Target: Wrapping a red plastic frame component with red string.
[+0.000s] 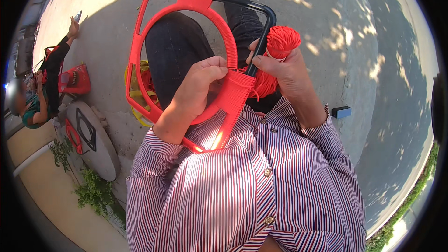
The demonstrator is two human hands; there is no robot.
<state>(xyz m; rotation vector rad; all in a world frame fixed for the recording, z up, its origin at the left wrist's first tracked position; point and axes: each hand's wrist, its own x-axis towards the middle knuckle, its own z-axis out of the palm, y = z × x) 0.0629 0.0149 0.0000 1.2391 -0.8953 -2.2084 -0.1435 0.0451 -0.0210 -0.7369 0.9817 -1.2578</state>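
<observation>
Across my lap lies a metal frame (269,13), a black tube with an inner ring, mostly wrapped in red cord. Its upper right tube is bare black. My left hand (198,81) is closed, thumb and fingers pinching the wrapped ring (232,49) where it meets a broad wrapped band (237,86). A skein of red cord (283,41) sits in my right hand (294,72), whose fingers also curl at the bare tube beside that band. Loose loops of the cord hang below this hand. Part of the ring is hidden behind my left hand and wrist.
A yellow-rimmed bag (134,97) with red cord stands left of my leg. Further left are a stone slab (105,151) bearing a black frame and a red one, a red bag (77,79) and a seated person (44,84). A small blue-grey box (342,112) lies right.
</observation>
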